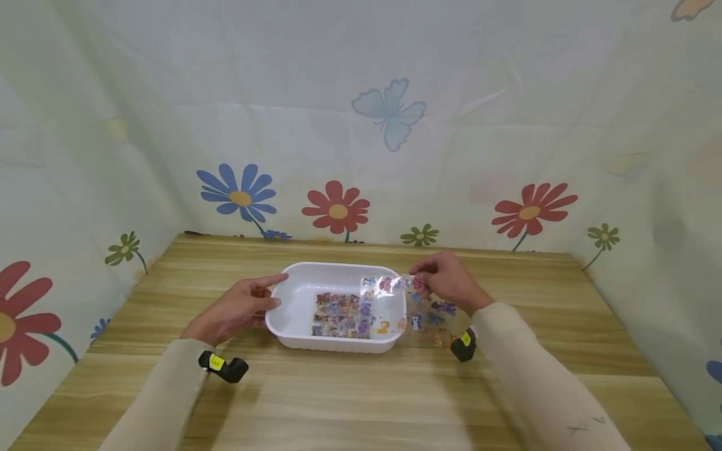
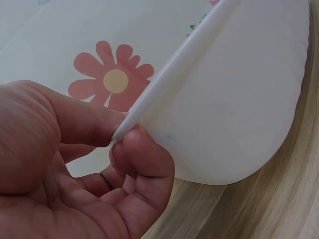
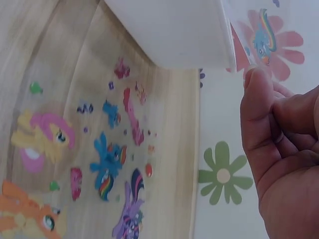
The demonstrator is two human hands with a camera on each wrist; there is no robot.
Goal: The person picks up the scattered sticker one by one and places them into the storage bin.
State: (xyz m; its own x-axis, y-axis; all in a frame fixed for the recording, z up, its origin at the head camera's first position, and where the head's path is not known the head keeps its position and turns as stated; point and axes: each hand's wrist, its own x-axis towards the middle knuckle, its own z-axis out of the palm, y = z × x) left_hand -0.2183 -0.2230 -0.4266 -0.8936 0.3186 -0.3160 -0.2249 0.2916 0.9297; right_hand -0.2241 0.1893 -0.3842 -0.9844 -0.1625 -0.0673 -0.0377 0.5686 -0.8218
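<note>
A white plastic tray stands on the table, several small colourful figures showing on the clear sticker sheets inside it. My left hand pinches the tray's left rim between thumb and curled fingers, as the left wrist view shows up close. At the opposite end, my right hand holds the corner of a transparent sticker sheet printed with cartoon ponies. That sheet extends leftward over the tray's right rim. Under the right hand, another clear pony sticker sheet lies on the table beside the tray.
The wood-grain table ends at a pale curtain with printed flowers and a butterfly. Black wrist cameras with yellow labels hang below both sleeves.
</note>
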